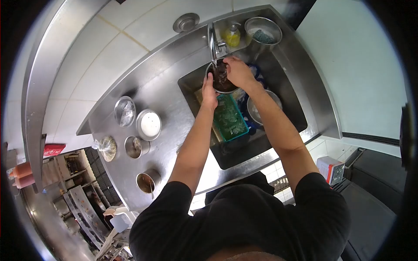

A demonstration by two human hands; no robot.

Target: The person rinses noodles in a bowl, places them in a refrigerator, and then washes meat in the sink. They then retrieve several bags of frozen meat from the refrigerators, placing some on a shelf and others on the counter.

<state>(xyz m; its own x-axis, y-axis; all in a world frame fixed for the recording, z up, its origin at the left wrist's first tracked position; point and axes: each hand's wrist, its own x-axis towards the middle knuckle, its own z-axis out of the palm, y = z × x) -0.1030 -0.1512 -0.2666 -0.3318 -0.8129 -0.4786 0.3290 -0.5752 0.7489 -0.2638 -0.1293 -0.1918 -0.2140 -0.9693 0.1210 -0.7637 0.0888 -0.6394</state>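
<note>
Under the faucet (213,41), a round metal bowl (225,92) with dark brown contents or residue is tilted above the sink. My left hand (210,92) grips its near left side, the thumb over the rim. Curled fingers of my right hand (238,71) reach into the bowl from the upper right; what they hold, if anything, is hidden. Water seems to run from the spout into the bowl. Just below, a green rectangular basket (230,117) with water in it sits in the sink (235,158). Partly behind my right forearm is another metal bowl (275,101).
A yellow soap bottle (233,35) and a metal pot with a green scouring pad (263,37) stand behind the sink. Left on the steel counter (172,117) are a white-filled bowl (150,124), a clear lidded bowl (125,112), a plastic bag (106,148) and two metal cups (148,180).
</note>
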